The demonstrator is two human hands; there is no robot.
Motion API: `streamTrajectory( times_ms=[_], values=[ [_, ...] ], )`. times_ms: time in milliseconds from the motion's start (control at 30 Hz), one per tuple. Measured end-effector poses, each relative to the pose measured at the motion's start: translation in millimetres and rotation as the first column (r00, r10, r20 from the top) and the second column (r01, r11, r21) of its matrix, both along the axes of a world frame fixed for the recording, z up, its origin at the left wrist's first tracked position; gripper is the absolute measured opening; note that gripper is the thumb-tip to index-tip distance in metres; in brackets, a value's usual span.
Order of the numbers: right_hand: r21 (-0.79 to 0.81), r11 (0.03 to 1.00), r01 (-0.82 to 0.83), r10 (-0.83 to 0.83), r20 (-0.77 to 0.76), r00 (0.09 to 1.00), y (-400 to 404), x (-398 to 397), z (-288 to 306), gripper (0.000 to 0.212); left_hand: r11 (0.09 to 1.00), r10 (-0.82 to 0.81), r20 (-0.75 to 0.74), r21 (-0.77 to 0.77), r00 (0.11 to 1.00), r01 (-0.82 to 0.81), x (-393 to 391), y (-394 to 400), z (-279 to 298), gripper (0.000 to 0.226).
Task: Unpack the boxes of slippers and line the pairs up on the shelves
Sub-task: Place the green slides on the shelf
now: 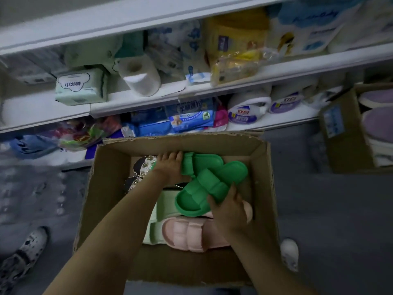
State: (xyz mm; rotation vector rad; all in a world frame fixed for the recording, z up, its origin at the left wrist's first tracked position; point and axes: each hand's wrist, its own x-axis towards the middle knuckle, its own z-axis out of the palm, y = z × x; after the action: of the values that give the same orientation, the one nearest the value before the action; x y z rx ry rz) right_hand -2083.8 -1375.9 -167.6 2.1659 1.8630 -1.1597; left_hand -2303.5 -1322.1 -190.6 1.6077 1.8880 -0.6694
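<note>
Reaching down into an open cardboard box (110, 188) on the floor, both hands at the dark green slippers. Left hand (170, 167) lying against the strap end of the far green slipper (202, 162), fingers fairly straight along its edge; hard to tell whether gripping or only touching. Right hand (230, 211) clamped on the near green slipper (204, 192), thumb over its side, tilting it up across the other. Hands well apart, one on each slipper of the pair. Beneath, still inside the box: a pink slipper (187, 235), a pale green slipper (163, 205) beside it, and black-and-white patterned slippers (142, 167) at the left wall. Beyond the box, white shelves (148, 96) packed with a tissue pack (80, 86), a paper roll (140, 77) and detergent jugs (248, 109). At the right edge, a second box (344, 133) holding purple slippers (378, 122). White patterned shoes (27, 252) showing on the grey floor, lower left.
</note>
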Motion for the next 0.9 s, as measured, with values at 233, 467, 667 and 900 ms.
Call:
streamTrajectory(
  times_ms=[233,467,667,900],
  values=[
    [-0.159,0.872,0.463,-0.49,-0.269,0.829,1.0,-31.2,-14.0,0.116,0.999,-0.039,-0.043,-0.007,0.998,0.038,-10.9,9.3,6.6,0.117],
    [-0.226,0.812,0.539,-0.582,-0.227,0.781,14.0,-28.8,-0.9,0.115,1.0,0.03,0.171,-0.007,0.985,-0.029,-14.6,8.2,29.6,0.118],
    [-0.138,0.836,0.531,-0.544,-0.334,0.77,10.6,-14.5,32.0,0.104,0.982,0.158,0.279,0.059,0.947,-0.181,-10.7,-8.1,59.4,0.11],
    [-0.02,0.911,0.412,-0.356,-0.542,0.761,14.3,27.5,91.3,0.103,0.73,0.443,0.696,0.087,0.566,-0.678,4.1,-62.2,123.5,0.101]
  ],
)
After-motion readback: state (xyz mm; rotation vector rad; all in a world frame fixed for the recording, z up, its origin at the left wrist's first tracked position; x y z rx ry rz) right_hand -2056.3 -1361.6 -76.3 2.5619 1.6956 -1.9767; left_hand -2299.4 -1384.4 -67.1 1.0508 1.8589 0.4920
